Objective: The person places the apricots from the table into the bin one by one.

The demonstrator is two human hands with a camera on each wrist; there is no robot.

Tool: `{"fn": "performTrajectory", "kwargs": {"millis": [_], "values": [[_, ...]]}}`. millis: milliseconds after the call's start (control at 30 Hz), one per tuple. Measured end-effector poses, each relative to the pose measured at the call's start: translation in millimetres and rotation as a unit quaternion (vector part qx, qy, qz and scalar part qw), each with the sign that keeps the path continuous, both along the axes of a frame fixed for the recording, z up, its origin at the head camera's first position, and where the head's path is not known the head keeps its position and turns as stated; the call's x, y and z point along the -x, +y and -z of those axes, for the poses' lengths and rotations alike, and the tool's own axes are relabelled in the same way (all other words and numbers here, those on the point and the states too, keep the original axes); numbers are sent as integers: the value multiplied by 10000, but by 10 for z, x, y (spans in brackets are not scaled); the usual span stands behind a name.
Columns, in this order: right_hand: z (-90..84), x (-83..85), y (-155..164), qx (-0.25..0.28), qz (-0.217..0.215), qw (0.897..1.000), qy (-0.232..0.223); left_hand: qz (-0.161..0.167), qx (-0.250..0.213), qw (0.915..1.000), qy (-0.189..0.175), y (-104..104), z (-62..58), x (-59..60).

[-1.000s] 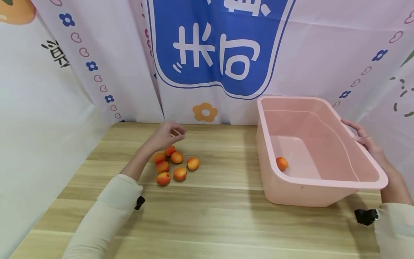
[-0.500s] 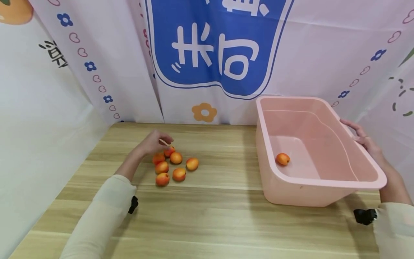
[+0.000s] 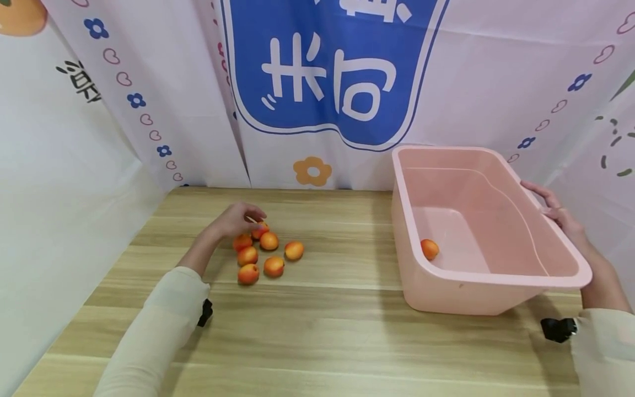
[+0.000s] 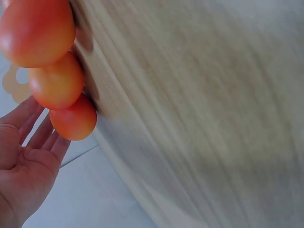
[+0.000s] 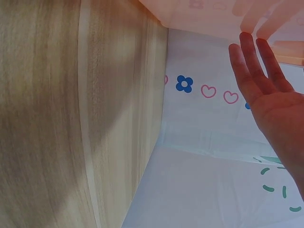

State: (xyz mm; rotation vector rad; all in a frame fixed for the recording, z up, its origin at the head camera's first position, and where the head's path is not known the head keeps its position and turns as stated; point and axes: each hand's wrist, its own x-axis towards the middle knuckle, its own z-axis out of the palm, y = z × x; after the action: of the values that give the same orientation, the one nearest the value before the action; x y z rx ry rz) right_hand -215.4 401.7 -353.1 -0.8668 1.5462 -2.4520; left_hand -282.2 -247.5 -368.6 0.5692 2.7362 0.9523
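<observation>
In the head view my left hand (image 3: 237, 219) reaches the far end of a cluster of small orange-red fruits (image 3: 247, 255). Thumb and fingers are around the farthest fruit (image 3: 261, 228), which still lies among the others. The left wrist view shows the fingers of the left hand (image 4: 35, 159) bent behind the far fruit (image 4: 73, 118). At the right, a pink plastic bin (image 3: 501, 280) stands with one fruit (image 3: 429, 249) inside. My right hand (image 3: 568, 223) rests at its right rim; the right wrist view has straight fingers touching the bin's outer wall (image 5: 204, 16).
Everything stands on a wood-grain table (image 3: 327, 342). Printed cloth (image 3: 198, 110) hangs behind and along both sides, close to the bin's back and right. Several fruits lie close together, some touching; one fruit (image 3: 294, 250) sits slightly apart on the right.
My left hand has come down and toward me from above the cluster onto the farthest fruit. The fruit in the bin has rolled slightly back and forth. The right hand keeps its place.
</observation>
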Motion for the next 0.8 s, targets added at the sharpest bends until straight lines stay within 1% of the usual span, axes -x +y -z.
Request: {"fn": "performTrajectory", "kwargs": {"millis": [33, 167, 300, 467, 700, 800], "values": [[-2, -2, -3, 1, 57, 10000, -40, -7, 18, 10000, 17, -2, -1, 2], [-4, -4, -3, 163, -12, 9996, -232, -12, 63, 10000, 74, -9, -2, 3], [-1, -3, -7, 13, -49, 10000, -76, -35, 46, 9999, 107, -16, 8, 6], [-13, 0, -14, -280, 58, 9993, 230, -191, -163, 9996, 156, 0, -3, 28], [-20, -13, -22, -283, 156, 9994, 130, -413, -556, 9974, 194, 95, -95, 62], [-23, -17, -26, -267, 161, 9994, 132, -442, -770, 9960, 131, 141, -135, 70]]}}
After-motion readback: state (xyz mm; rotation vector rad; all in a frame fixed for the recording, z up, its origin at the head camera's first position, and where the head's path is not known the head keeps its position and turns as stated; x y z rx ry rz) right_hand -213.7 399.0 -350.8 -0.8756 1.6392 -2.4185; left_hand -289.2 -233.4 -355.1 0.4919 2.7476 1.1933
